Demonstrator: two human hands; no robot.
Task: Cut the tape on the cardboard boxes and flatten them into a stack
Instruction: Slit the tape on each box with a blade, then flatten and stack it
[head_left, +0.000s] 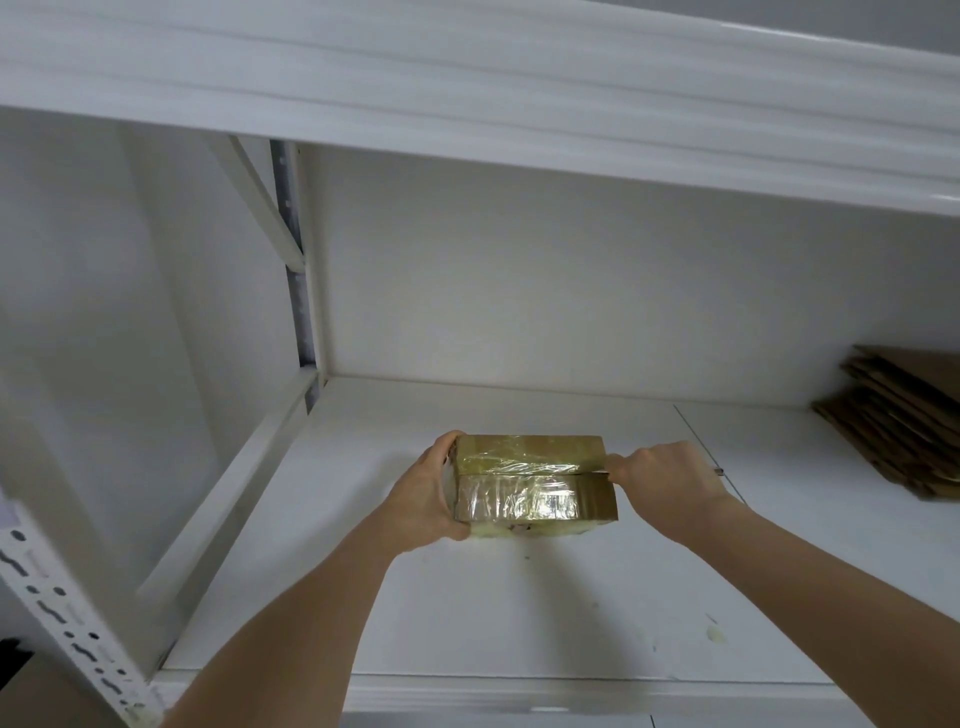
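A small cardboard box, wrapped in glossy clear tape, sits on the white shelf near its middle, a seam running across its top. The left hand grips the box's left end, fingers curled round it; the right hand is closed on a thin cutting tool at the seam's right end. Flattened cardboard is stacked at the shelf's far right, well apart from the box.

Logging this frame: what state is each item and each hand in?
Box: on the shelf, taped, top seam looks split.
Left hand: grips the box's left end.
Right hand: grips a cutter at the seam's right end; blade barely visible.
Cardboard stack: flattened, far right.
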